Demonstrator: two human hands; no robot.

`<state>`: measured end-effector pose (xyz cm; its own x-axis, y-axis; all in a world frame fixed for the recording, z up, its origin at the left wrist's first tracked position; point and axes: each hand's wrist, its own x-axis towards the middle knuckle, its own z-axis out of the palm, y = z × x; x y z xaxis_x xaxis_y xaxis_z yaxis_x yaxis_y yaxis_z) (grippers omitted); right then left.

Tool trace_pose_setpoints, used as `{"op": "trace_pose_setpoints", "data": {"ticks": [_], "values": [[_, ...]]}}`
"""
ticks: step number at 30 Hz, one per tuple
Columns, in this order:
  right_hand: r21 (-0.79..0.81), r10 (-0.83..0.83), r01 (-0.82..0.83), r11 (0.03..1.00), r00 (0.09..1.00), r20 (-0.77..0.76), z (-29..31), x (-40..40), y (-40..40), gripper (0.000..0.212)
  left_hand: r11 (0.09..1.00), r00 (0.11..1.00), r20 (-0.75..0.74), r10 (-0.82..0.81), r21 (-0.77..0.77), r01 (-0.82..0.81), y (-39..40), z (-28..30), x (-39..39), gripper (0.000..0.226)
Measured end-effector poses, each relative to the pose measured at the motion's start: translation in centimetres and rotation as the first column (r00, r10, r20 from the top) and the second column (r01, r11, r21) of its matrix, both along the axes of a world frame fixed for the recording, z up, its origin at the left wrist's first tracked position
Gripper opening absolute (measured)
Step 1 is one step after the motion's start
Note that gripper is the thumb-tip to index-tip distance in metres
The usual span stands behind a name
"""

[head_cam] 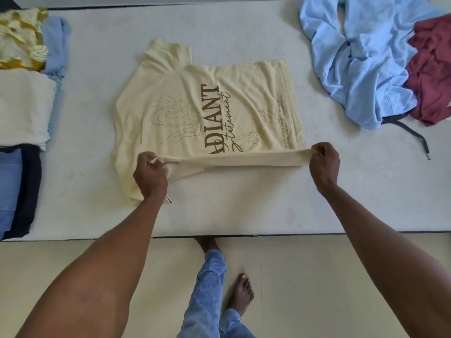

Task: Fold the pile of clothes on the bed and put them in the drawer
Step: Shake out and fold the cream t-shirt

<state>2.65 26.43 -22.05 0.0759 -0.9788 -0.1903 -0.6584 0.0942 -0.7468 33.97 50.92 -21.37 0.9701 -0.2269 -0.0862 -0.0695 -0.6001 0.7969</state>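
Fingers (156, 160) of both our hands are pinching the cream t-shirt's (207, 106) folded edge near the bed's (244, 211) front edge.

Middle of bed (92, 191): your T-shirt (195, 106) lies flat, its near edge lifted.
Your left: folded stack (22, 106) at the bed's edge.
Far right: unfolded heap (361, 64).
Hands: left hand (150, 175) and right hand (324, 164) at the shirt's near edge.
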Motion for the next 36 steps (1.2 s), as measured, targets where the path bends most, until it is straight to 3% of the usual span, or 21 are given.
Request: {"op": "trace_pose_setpoints", "data": {"ticks": [2,3,5,6,7,9,10,12,15,16,17,19,21,25,29,31,34,36], "values": [[0.059,-0.093,0.088,0.994,0.991,0.094,-0.2,1.9,-1.9,0.034,0.989,0.988,-0.112,0.106,-0.09,-0.116,-2.2,0.3,2.1,0.019],[0.075,-0.117,0.108,0.991,0.985,0.128,-0.4,2.7,-2.7,0.031,0.993,0.99,-0.114,0.079,-0.082,-0.089,-2.9,0.2,3.0,0.02],[0.104,-0.126,0.112,0.988,0.981,0.149,-1.2,4.4,-4.3,0.025,0.99,0.991,-0.039,-0.13,0.041,0.131,-4.1,-0.4,4.6,0.012],[0.109,-0.123,0.109,0.988,0.983,0.139,-1.6,5.1,-4.9,0.023,0.938,0.953,-0.022,-0.302,0.172,0.301,-4.4,-0.8,5.0,0.016],[0.106,-0.111,0.098,0.989,0.987,0.118,-2.1,5.7,-5.2,0.022,0.836,0.886,-0.057,-0.46,0.308,0.454,-4.3,-1.9,5.3,0.034],[0.071,-0.076,0.07,0.995,0.993,0.094,-3.1,6.5,-5.4,0.021,0.617,0.772,-0.183,-0.608,0.503,0.605,-3.5,-3.7,5.4,0.071],[0.064,-0.083,0.079,0.995,0.993,0.08,-3.5,6.6,-5.3,0.021,0.574,0.769,-0.213,-0.602,0.555,0.603,-3.0,-4.3,5.2,0.08],[0.121,-0.112,0.108,0.987,0.993,0.027,-3.5,6.8,-5.1,0.022,0.574,0.789,-0.207,-0.578,0.585,0.573,-2.1,-5.2,4.7,0.082],[0.245,-0.044,0.062,0.967,0.996,-0.081,-2.8,6.9,-4.2,0.039,0.479,0.654,-0.063,-0.754,0.63,0.612,-0.7,-6.0,3.5,0.074],[0.258,-0.025,0.047,0.965,0.996,-0.09,-2.6,6.8,-3.9,0.042,0.489,0.616,0.016,-0.787,0.626,0.608,-0.3,-6.4,3.1,0.058],[0.259,-0.022,0.047,0.965,0.995,-0.1,-2.6,6.6,-3.7,0.042,0.555,0.633,0.092,-0.769,0.588,0.589,-0.2,-6.6,2.9,0.038],[0.25,-0.031,0.058,0.967,0.993,-0.112,-2.7,6.3,-3.5,0.043,0.735,0.775,0.15,-0.614,0.465,0.493,-0.5,-6.4,2.4,0.016],[0.238,-0.061,0.088,0.967,0.991,-0.12,-2.4,6.3,-3.6,0.039,0.863,0.901,0.092,-0.424,0.344,0.371,-1.3,-5.9,2.4,0.017],[0.177,-0.089,0.11,0.978,0.989,-0.12,-2.2,6.0,-4.3,0.027,0.963,0.979,0.078,-0.19,0.211,0.17,-3.7,-4.1,4.4,0.023],[0.124,-0.023,0.045,0.991,0.985,-0.169,-2.6,7.1,-5.6,0.028,0.898,0.941,0.177,-0.288,0.392,0.201,-7.1,-3.1,8.0,0.026],[0.074,0.031,-0.012,0.997,0.967,-0.254,-2.7,8.3,-6.8,0.032,0.825,0.855,0.223,-0.469,0.455,0.334,-8.5,-3.0,10.6,0.026],[-0.005,0.069,-0.078,0.997,0.914,-0.4,-3.7,10.1,-8.9,0.034,0.645,0.672,0.177,-0.719,0.531,0.55,-11.2,-4.0,14.6,0.025],[-0.096,0.013,-0.076,0.992,0.847,-0.531,-4.1,11.2,-9.4,0.048,0.609,0.657,0.165,-0.736,0.587,0.534,-12.8,-4.9,16.1,0.032]]}}
